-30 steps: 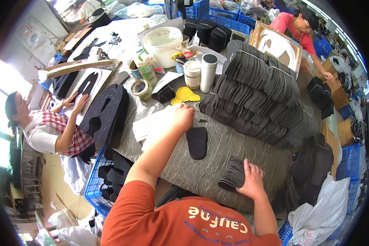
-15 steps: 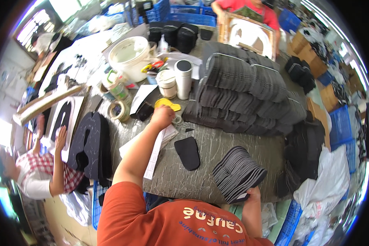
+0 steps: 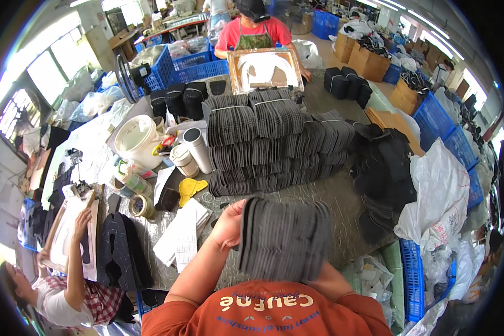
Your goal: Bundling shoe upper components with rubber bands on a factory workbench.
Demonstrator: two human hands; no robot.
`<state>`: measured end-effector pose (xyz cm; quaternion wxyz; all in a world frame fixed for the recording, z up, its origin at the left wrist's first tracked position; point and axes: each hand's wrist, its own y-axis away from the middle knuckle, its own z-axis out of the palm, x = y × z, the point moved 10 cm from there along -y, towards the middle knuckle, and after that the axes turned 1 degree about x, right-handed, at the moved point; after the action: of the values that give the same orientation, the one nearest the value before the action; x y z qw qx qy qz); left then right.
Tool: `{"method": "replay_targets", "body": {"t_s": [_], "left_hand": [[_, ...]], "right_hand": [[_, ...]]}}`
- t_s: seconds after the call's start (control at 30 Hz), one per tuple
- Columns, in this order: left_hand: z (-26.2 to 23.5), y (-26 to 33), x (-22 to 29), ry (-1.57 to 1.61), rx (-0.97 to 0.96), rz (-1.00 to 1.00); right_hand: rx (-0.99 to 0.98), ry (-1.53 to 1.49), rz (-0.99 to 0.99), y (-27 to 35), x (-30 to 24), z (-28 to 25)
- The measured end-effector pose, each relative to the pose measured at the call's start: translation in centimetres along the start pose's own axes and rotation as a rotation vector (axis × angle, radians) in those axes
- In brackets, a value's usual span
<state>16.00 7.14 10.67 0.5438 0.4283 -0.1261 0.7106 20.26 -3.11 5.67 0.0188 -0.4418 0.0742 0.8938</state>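
Observation:
A thick stack of dark grey pads [image 3: 284, 238] is held up in front of my chest, slightly blurred, its layered edges facing up. My left hand [image 3: 228, 225] is closed at the stack's left edge, near the upper corner; whether a band is also in its fingers cannot be seen. Low on the other side my right hand [image 3: 322, 273] grips the stack, its fingers mostly hidden behind the pads. Just beyond lie thin pale bands [image 3: 208, 197] and a yellow flat piece [image 3: 191, 189]. Farther off stands a large pile of banded pad bundles [image 3: 257, 140].
White papers [image 3: 182, 235] lie left of my hands. Behind them stand a tape roll [image 3: 141, 206], a white bucket [image 3: 136, 140] and a white flask [image 3: 197, 150]. Dark pieces [image 3: 383, 168] heap up at right. One co-worker [image 3: 67, 291] works at left, another [image 3: 257, 36] across the table.
My left hand has come back from the yellow piece and bands to the stack. My right hand has raised the stack and brought it left, before my chest. The view has shifted.

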Motion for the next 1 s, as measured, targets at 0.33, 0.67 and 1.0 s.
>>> {"method": "replay_targets", "body": {"t_s": [0.33,0.67,1.0], "left_hand": [[0.8,-0.7,-11.0,0.209,-0.496,-0.282],[21.5,3.9,-6.6,-1.149,-1.107,0.452],[11.1,-1.2,-11.0,-1.047,-0.526,0.348]], "right_hand": [[-0.178,0.676,-0.028,6.7,-12.5,-6.2],[0.24,1.042,0.074,9.2,-11.2,-12.9],[0.057,0.509,-0.136,11.2,-12.1,-12.3]]}}
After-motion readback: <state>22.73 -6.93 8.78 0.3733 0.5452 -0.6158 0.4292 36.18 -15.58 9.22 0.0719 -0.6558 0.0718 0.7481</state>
